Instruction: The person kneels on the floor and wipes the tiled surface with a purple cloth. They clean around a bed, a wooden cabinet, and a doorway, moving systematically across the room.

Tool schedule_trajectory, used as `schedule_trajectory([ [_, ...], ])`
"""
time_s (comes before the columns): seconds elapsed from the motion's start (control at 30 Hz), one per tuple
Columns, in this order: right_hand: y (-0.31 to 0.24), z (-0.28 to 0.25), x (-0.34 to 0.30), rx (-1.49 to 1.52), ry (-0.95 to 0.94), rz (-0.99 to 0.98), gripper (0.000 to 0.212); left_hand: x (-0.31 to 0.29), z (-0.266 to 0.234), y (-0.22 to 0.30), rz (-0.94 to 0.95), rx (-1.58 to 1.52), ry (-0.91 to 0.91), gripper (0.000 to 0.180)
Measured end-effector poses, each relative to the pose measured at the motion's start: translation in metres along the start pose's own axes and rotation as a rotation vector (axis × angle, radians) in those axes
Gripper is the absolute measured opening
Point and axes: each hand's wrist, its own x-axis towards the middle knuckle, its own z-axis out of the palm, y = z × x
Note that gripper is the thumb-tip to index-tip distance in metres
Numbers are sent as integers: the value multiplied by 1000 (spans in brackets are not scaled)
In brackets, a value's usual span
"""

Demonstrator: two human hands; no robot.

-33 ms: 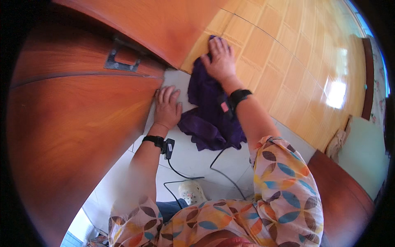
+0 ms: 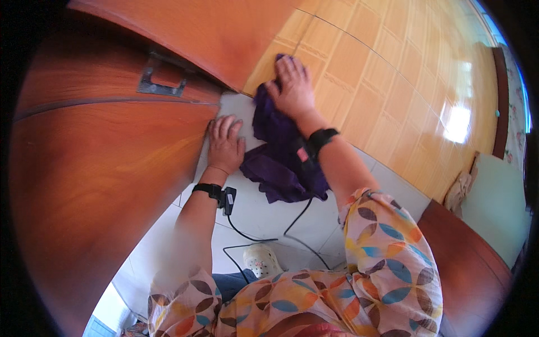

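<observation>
A crumpled dark purple cloth (image 2: 275,168) lies over the white tiles and onto the edge of the tan tiles. My right hand (image 2: 295,92) presses flat on its far end, with fingers stretched out and partly spread. A corner of the cloth shows beyond the fingertips. My left hand (image 2: 226,143) rests with extended fingers on the white surface beside the reddish-brown wooden panel (image 2: 123,140), left of the cloth and apart from it. Nothing shows in the left hand; its palm is hidden.
A metal plate (image 2: 163,78) is set in the wood at the upper left. Glossy tan tiles (image 2: 359,84) spread to the right. Black cables (image 2: 252,238) run from my wrist straps above a white clog (image 2: 261,261). A pale green panel (image 2: 499,196) stands at the right.
My right hand has shifted slightly left and nearer, and the cloth's far end has moved left with it. The left hand keeps almost the same place by the wood.
</observation>
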Motion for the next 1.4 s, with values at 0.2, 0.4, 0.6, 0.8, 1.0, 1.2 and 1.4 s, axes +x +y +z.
schedule_trajectory([
  [0.2,-76,-33,-100,147,-291,32,76,0,0,0,32,23,44,48],
  [0.4,-24,-51,-153,36,-61,235,70,-11,15,-18,81,77,10,47],
  [0.6,69,-113,-256,-173,-1,627,69,-25,36,-52,109,199,-14,46],
  [0.8,149,-191,-349,-232,32,815,75,-12,32,-35,-44,509,-275,49],
  [1.0,232,-253,-415,-357,77,1016,74,0,84,82,258,161,-387,59],
  [1.2,280,-292,-456,-353,121,1200,77,-5,142,262,626,-72,-510,82],
  [1.4,324,-322,-445,-357,215,1325,78,-4,151,333,579,88,-512,88],
])
